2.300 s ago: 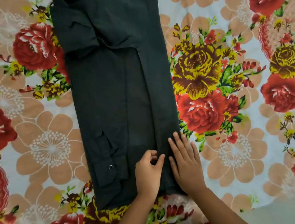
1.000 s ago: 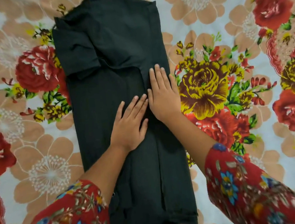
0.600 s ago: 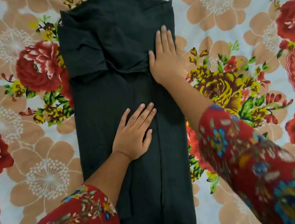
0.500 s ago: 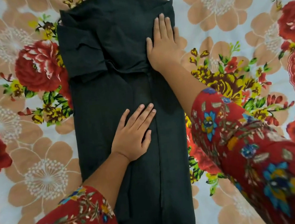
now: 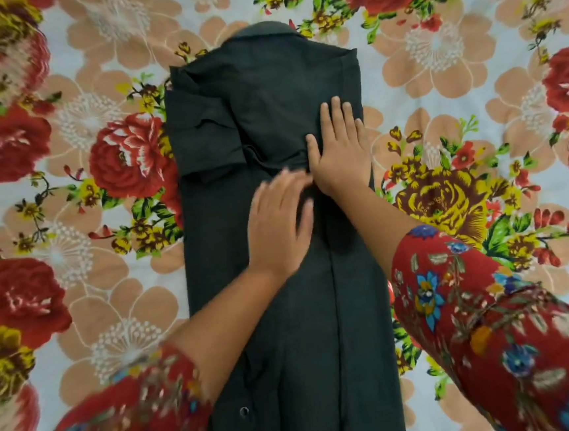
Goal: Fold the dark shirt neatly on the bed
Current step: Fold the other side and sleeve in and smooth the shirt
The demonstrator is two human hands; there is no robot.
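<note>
The shirt [image 5: 282, 284] lies on the bed [image 5: 435, 64], in the middle of the view, folded into a long narrow strip that runs from near to far. Its collar [image 5: 260, 31] is at the far end, and the near end goes out of the picture. A folded sleeve [image 5: 207, 136] lies on the far left part of the strip. A small button [image 5: 244, 411] shows near the left edge at the near end.

The right hand [image 5: 339, 152] rests flat on the shirt, close to its right edge, with fingers straight and together; it grasps nothing. The left hand [image 5: 277, 223] is just near and left of it, over the middle of the shirt, also with the palm down and fingers spread out. It is blurred, so I cannot tell if it touches the cloth. Both arms wear red flowered sleeves [image 5: 493, 334]. The bed has a cover with big red, yellow and beige flowers.
</note>
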